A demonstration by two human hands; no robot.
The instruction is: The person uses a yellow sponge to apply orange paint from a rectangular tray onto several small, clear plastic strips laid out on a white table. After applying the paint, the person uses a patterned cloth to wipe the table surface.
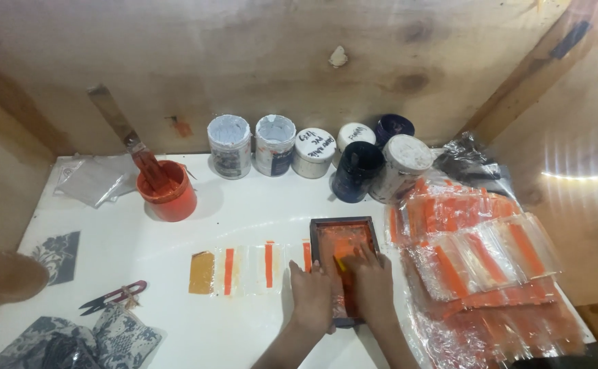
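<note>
White tabletop point(258, 219) under me: my left hand point(312, 295) presses flat on the small screen-printing frame's point(344, 263) edge, my right hand point(370, 279) grips a yellow squeegee point(340, 264) inside it.

Two bare forearms enter from the lower centre of the frame, no sleeves, cuffs or gloves showing anywhere along them. The left hand point(312, 295) and the right hand point(370, 283) appear side by side, both uncovered, with no rings, bracelets or watch visible at fingers or wrists. Fingers are slim, with short nails; finer detail is lost to blur. The forearms are cut off by the bottom edge, so nothing of the person's clothing above them can be seen.
</note>
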